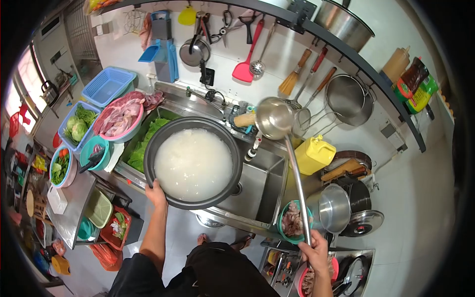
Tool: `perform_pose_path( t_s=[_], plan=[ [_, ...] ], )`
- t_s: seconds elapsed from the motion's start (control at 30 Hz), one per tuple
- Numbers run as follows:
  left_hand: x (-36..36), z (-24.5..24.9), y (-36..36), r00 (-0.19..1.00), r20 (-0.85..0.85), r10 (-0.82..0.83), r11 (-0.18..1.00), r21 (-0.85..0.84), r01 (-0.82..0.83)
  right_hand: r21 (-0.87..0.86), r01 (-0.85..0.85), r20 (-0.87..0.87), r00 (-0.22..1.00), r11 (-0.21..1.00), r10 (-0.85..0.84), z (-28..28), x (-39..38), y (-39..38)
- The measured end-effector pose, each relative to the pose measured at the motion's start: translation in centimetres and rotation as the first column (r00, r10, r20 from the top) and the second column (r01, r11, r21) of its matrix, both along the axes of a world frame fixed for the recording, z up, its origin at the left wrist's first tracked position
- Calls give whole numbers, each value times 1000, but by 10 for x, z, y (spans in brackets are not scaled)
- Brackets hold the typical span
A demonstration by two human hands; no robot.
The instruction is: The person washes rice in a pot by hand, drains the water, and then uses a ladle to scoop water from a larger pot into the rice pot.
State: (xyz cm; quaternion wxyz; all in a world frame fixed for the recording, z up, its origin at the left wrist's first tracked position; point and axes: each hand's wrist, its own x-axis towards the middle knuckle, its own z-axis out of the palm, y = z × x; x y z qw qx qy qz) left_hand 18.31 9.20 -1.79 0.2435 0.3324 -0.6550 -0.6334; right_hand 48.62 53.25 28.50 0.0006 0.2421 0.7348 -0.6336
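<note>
Your left hand (156,192) grips the near rim of the pot (148,157) of rice and cloudy water over the sink (262,188), and your right hand (315,250) is closed round the ladle (295,173) handle's end. This looks like rice washing, so next you need a steady pot and the ladle bowl lowered. The ladle's long axis runs from your hand away toward the wall, bowl far and open side up.

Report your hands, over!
Left hand: grip on black pot of cloudy water, over the sink. Right hand: grip on long ladle, bowl raised beside pot. Nothing between.

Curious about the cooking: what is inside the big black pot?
Cloudy white liquid fills the pot nearly to its rim. Anything sunk beneath it is hidden.
</note>
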Motion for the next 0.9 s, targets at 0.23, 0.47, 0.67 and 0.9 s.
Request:
perform_pose_path(
  t_s=[0.23, 0.47, 0.67, 0.9],
  plan=[
    [43, 14, 72, 984, -60, 169, 973, 168, -157, -88, 370, -58, 925, 925, -376, -6, 87, 46],
    [54, -10, 76, 989, 60, 137, 990, -32, -135, -90, 744, -125, 652, 663, -748, -21, 114, 101],
    [58, 9, 76, 975, 172, 139, 975, -196, -105, -12, 811, -143, 578, 585, -804, -58, 108, 209],
    [58, 11, 74, 969, 211, 130, 975, -203, -86, -29, 850, -54, 524, 526, -850, -122, 57, 362]
  ],
)
